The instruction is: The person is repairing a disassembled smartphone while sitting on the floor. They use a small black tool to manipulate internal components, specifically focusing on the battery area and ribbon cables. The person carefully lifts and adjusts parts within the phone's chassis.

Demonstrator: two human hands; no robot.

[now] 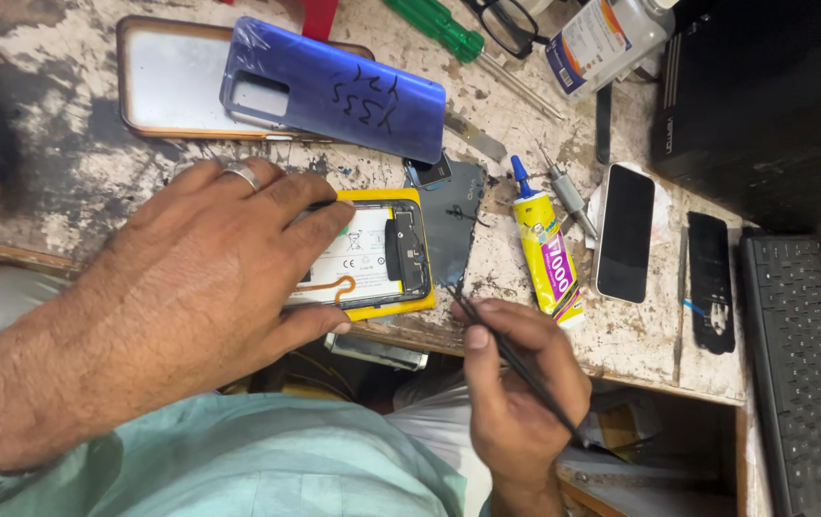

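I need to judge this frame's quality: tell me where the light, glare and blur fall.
Head view: even, soft light; glare on the blue back cover and the white phone; left hand, pressed on the opened phone, looms large and slightly soft; right hand with its tweezers is sharp; black box lies in shadow.

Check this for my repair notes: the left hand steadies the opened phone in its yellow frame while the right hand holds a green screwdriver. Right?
Not quite. In the head view the right hand holds thin black tweezers; the green screwdriver lies untouched on the bench. The left hand does steady the opened phone.
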